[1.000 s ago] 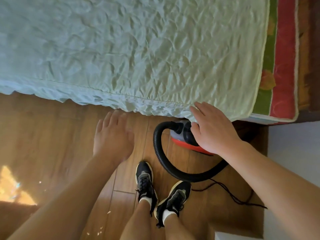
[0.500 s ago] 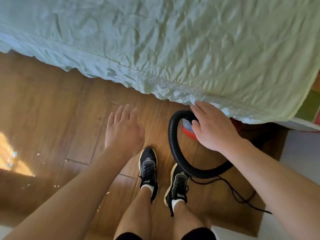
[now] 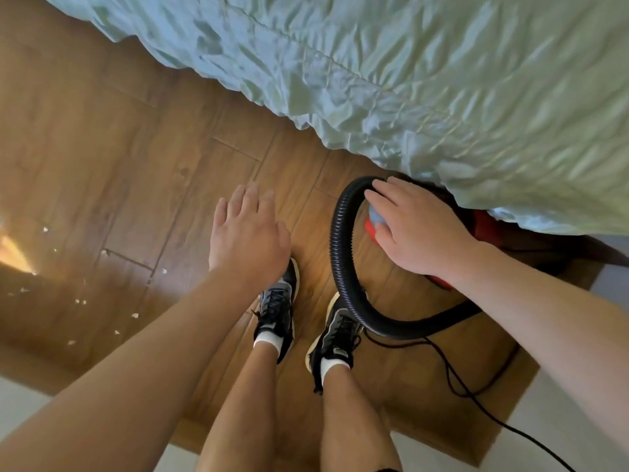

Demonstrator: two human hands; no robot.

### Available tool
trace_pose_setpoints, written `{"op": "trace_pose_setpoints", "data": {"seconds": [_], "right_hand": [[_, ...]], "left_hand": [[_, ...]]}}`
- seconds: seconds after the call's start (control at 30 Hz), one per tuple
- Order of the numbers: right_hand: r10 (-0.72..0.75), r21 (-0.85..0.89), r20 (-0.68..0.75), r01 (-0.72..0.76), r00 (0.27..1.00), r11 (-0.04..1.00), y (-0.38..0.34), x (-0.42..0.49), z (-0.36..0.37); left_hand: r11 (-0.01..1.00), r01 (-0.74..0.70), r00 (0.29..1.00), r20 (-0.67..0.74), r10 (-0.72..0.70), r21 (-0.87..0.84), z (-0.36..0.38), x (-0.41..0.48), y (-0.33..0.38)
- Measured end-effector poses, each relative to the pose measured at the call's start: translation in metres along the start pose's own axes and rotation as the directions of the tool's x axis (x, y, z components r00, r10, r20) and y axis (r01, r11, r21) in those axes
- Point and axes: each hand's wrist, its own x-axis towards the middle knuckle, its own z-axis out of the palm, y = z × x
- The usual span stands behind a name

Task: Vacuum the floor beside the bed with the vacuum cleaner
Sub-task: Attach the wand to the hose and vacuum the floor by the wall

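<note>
Partly hidden vacuum cleaner (image 3: 371, 231): red and grey body on the floor at 3 o'clock from the frame's middle, tucked under the bed's hanging edge.
Right hand (image 3: 418, 229): lies palm-down on the body, fingers straight and close together, tips by the hose.
Hose (image 3: 340, 253): black and ribbed, curving from the body's 9 o'clock side round to 6 o'clock, touching the right shoe.
Cord (image 3: 476, 400): thin and black, trailing toward 5 o'clock.
Left hand (image 3: 248, 236): above the floor at 9 o'clock of the hose, fingers relaxed, holding nothing.
Shoes (image 3: 277, 308): dark, with white socks, at 6 o'clock.
Bed cover (image 3: 408, 80): pale green and crumpled, from 12 to 3 o'clock.
Floor (image 3: 136, 165): wooden planks.
Crumbs (image 3: 78, 301): white bits at 8 o'clock.
</note>
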Motion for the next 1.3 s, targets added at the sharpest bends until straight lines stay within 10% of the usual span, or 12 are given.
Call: {"op": "trace_pose_setpoints", "data": {"seconds": [0.8, 1.3], "right_hand": [[-0.324, -0.027, -0.058, 0.323, 0.944, 0.946, -0.014, 0.033, 0.052], [-0.152, 0.106, -0.087, 0.160, 0.985, 0.981, -0.020, 0.059, 0.025]], "left_hand": [[0.994, 0.043, 0.997, 0.071, -0.036, -0.098, 0.072, -0.002, 0.009], [0.968, 0.011, 1.000, 0.021, -0.006, -0.252, 0.061, -0.019, 0.021]]}}
